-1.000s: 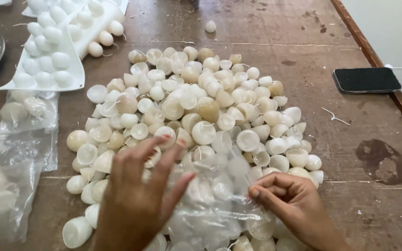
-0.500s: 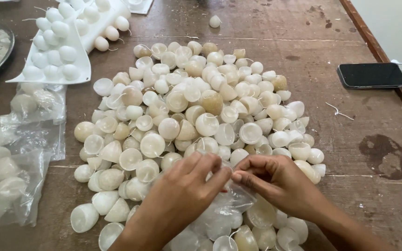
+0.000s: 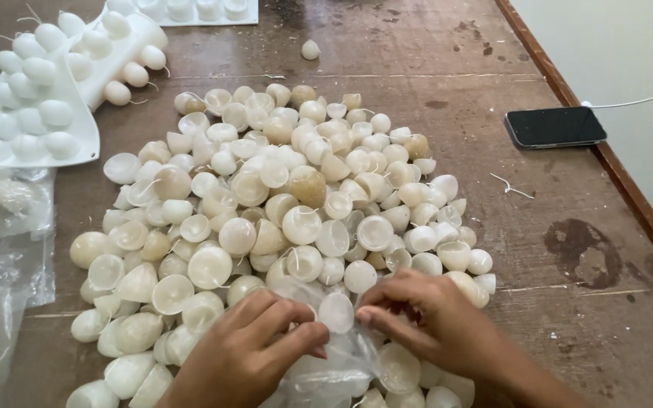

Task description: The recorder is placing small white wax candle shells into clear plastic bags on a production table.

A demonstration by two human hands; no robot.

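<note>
Near the table's front edge, your left hand & right hand both pinch the crinkly clear plastic bag w/ fingers pressed together, a round white wax dome btwn them, the pile of white wax half-shells just beyond.

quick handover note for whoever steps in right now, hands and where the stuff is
Left hand and right hand: both pinch a clear plastic bag at the near table edge, one white dome candle between the fingertips.
Loose pile of white dome candles covers the wooden table. White moulds of candles sit far left, more clear bags left, a black phone right.
Most candles remain unbagged.
</note>
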